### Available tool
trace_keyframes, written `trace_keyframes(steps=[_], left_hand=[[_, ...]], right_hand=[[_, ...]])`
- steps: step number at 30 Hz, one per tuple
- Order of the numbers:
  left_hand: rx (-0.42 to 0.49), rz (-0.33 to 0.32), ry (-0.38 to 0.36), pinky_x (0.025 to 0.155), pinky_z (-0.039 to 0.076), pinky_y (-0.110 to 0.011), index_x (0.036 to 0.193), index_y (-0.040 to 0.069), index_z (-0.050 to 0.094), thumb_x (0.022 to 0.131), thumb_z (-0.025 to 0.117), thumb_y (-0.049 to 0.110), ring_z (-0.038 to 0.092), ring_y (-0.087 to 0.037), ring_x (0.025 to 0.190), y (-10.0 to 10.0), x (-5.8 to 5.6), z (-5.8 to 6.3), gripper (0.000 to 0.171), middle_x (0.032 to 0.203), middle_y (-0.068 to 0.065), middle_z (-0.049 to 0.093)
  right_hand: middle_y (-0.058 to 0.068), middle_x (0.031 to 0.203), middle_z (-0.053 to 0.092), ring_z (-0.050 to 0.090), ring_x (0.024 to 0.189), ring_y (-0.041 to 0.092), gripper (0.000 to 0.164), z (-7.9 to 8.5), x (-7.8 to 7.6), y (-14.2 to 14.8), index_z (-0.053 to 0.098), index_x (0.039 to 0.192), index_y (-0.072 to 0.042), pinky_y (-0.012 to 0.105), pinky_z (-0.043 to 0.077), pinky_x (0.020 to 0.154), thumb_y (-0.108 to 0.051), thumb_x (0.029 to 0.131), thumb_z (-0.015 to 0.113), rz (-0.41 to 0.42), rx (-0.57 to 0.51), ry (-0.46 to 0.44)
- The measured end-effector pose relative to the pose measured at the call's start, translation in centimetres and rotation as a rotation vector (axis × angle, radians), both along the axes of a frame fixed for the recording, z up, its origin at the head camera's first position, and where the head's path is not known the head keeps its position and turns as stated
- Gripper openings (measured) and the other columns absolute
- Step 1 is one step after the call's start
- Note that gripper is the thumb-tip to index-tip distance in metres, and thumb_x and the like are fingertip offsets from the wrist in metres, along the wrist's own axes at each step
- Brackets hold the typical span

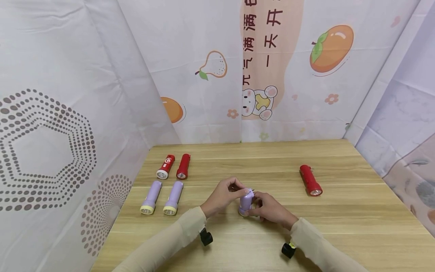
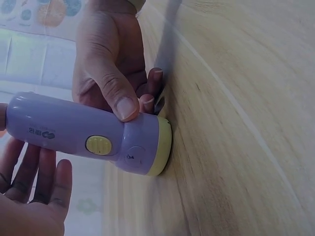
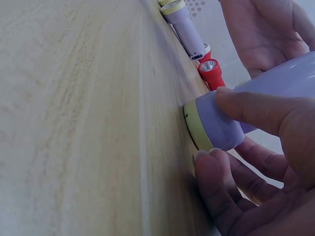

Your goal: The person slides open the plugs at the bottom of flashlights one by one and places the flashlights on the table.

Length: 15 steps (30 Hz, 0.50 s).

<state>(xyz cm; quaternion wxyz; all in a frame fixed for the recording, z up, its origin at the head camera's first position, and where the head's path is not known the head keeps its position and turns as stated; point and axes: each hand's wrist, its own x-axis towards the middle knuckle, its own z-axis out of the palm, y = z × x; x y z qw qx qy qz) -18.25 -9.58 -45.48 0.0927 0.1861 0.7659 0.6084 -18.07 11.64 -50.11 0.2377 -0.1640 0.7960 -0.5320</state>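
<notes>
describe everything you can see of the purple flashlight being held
The purple flashlight looks like glossy plastic: a lilac body, wider head with yellow rim, ribbed yellow switch and small dark print. It stands roughly upright, head down on the wooden table. The left grip holds the tail end; the right grip holds the head. The lens is out of sight.

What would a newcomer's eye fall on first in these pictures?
First, the upended lilac flashlight near the middle of the table, left hand at its top, right hand at its lower part. Then the group at left: two red flashlights behind two lilac flashlights. A lone red flashlight lies at right.
</notes>
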Motion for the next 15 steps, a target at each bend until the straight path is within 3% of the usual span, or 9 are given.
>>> trace_keyframes(steps=[15], left_hand=[[-0.022,0.002,0.010,0.081,0.050,-0.035,0.090,0.017,0.064,0.085,0.072,0.037,0.062,-0.018,0.090,0.24,-0.07,0.07,0.022,0.097,0.002,0.068]], right_hand=[[0.011,0.103,0.059,0.054,0.062,0.019,0.056,0.13,0.10,-0.01,0.056,0.120,-0.009,0.034,0.051,0.054,-0.035,0.076,0.080,-0.012,0.005,-0.018]])
